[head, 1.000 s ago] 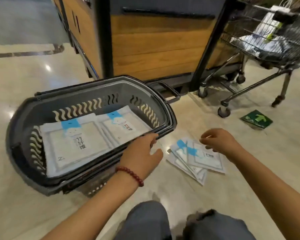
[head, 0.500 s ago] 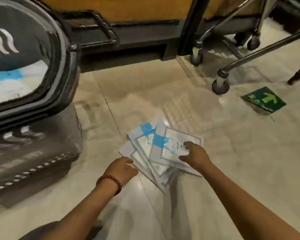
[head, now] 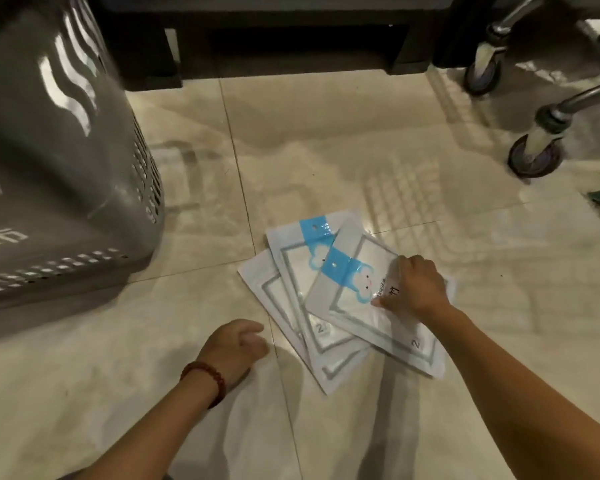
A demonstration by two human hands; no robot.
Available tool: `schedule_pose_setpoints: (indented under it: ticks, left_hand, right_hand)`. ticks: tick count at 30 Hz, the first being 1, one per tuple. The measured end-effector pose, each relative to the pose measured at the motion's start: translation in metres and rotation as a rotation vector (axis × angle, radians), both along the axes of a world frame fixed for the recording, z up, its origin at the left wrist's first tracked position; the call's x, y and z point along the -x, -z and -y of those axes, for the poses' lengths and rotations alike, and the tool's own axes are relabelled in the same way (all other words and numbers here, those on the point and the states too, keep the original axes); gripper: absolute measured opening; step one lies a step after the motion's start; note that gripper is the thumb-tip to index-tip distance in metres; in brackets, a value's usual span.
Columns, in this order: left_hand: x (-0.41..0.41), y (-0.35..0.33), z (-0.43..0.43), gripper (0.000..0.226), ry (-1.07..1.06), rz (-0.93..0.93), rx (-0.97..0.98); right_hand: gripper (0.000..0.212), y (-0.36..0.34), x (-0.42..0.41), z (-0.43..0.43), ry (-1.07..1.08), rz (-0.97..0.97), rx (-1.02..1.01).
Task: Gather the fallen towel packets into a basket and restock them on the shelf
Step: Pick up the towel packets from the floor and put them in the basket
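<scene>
On the floor (head: 326,150) beside the basket (head: 66,150), three packets (head: 288,261) lie fanned. Our right hand (head: 418,289) rests on the top packet (head: 357,327), fingers bent, grip unclear. Our left hand (head: 234,344), just beside them, is loosely curled and empty.

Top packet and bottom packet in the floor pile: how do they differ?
The top packet shows nearly its whole face and blue tab; the bottom packet shows only its left edge. The right hand touches the top packet; the left hand is near the bottom packet. Both are white and lie on the floor.
</scene>
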State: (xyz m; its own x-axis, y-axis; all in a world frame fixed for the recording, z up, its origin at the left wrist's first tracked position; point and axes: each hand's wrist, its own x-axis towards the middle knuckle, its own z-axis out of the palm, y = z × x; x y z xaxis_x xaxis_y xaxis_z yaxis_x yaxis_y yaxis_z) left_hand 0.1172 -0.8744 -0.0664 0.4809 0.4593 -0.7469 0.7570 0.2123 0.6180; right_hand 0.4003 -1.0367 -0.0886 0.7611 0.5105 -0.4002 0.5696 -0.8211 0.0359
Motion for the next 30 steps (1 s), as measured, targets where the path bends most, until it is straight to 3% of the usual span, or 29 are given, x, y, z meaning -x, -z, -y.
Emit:
schedule_pose_setpoints:
  ticks: [3, 5, 7, 9, 10, 12, 15, 18, 20, 23, 25, 27, 30]
  left_hand:
    - [-0.015, -0.003, 0.001, 0.021, -0.049, 0.063, -0.007]
    - [-0.024, -0.005, 0.005, 0.023, -0.042, 0.100, -0.045]
    - [-0.028, -0.010, 0.011, 0.027, -0.026, 0.094, -0.070]
    - [-0.031, -0.012, 0.016, 0.032, 0.021, 0.065, -0.096]
    - [-0.033, -0.015, 0.017, 0.038, 0.044, 0.057, -0.098]
    - [-0.040, -0.018, 0.016, 0.057, 0.044, 0.053, -0.091]
    - [-0.049, -0.025, 0.017, 0.079, -0.040, 0.000, -0.100]
    - [-0.047, -0.027, 0.020, 0.063, -0.271, 0.124, 0.175]
    - [-0.043, -0.026, 0.019, 0.050, -0.379, 0.161, 0.290]
    - [-0.037, -0.025, 0.012, 0.032, -0.365, 0.129, 0.129]
    - [-0.032, -0.026, 0.002, 0.026, -0.349, 0.131, 0.039]
    - [-0.023, -0.029, -0.013, 0.022, -0.355, 0.161, 0.015]
    - [-0.006, -0.030, -0.034, 0.022, -0.327, 0.179, 0.053]
  right_hand:
    - [0.120, 0.001, -0.008, 0.002, 0.109, -0.123, 0.061]
    - [0.110, -0.004, -0.009, -0.003, 0.113, -0.093, 0.078]
    - [0.090, -0.011, 0.002, -0.006, 0.054, 0.016, 0.085]
    - [0.051, -0.015, 0.016, -0.005, 0.034, 0.100, -0.024]
    - [0.031, -0.018, 0.021, -0.004, 0.061, 0.081, -0.134]
    - [0.016, -0.030, 0.025, -0.001, 0.145, -0.086, -0.345]
    - [0.018, -0.051, 0.041, -0.002, 0.257, -0.281, -0.654]
    - [0.016, -0.058, 0.082, -0.006, 0.464, -0.519, -0.884]
    - [0.023, -0.050, 0.107, -0.009, 0.545, -0.624, -0.905]
    - [0.034, -0.038, 0.118, -0.012, 0.630, -0.630, -0.877]
    - [0.041, -0.031, 0.108, -0.009, 0.686, -0.489, -0.854]
    - [0.055, -0.024, 0.096, -0.004, 0.631, -0.278, -0.638]
    - [0.086, -0.015, 0.092, -0.002, 0.478, -0.181, -0.259]
